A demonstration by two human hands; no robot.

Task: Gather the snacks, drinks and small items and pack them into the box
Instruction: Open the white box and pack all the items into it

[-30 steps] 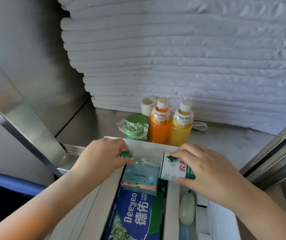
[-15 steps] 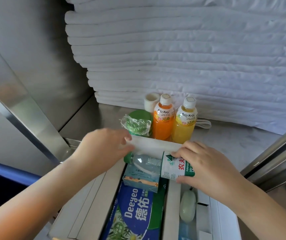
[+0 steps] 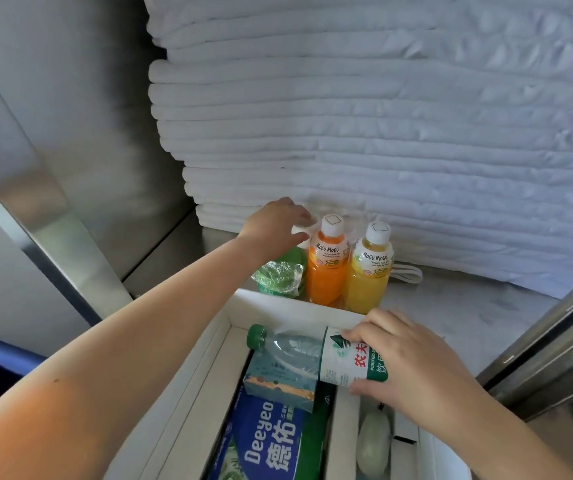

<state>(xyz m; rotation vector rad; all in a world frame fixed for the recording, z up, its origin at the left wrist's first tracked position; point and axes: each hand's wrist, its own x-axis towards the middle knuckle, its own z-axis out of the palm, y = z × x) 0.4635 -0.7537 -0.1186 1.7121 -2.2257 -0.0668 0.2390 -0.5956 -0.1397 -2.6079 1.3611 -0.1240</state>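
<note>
A white box (image 3: 278, 305) stands open in front of me. My right hand (image 3: 416, 368) grips a clear water bottle (image 3: 295, 348) with a green cap, lying on its side across the box's far end. Under it are a small teal carton (image 3: 278, 386) and a blue Deeyeo pack (image 3: 267, 445); a pale oval item (image 3: 373, 441) lies in the right compartment. Behind the box stand an orange drink bottle (image 3: 326, 268), a yellow drink bottle (image 3: 369, 275) and a green wrapped cup (image 3: 279, 275). My left hand (image 3: 276, 223) reaches over a small white roll (image 3: 300, 232), fingers bent above it; the grip is blurred.
A tall stack of folded white linens (image 3: 382, 133) fills the back of the steel shelf (image 3: 468, 306). A white looped cord (image 3: 408, 273) lies behind the yellow bottle. Steel walls and frame bars close in on the left and right.
My left hand let go of the bottle's cap end and moved away from the box to the white roll behind the orange bottle. The water bottle sank lower into the box.
</note>
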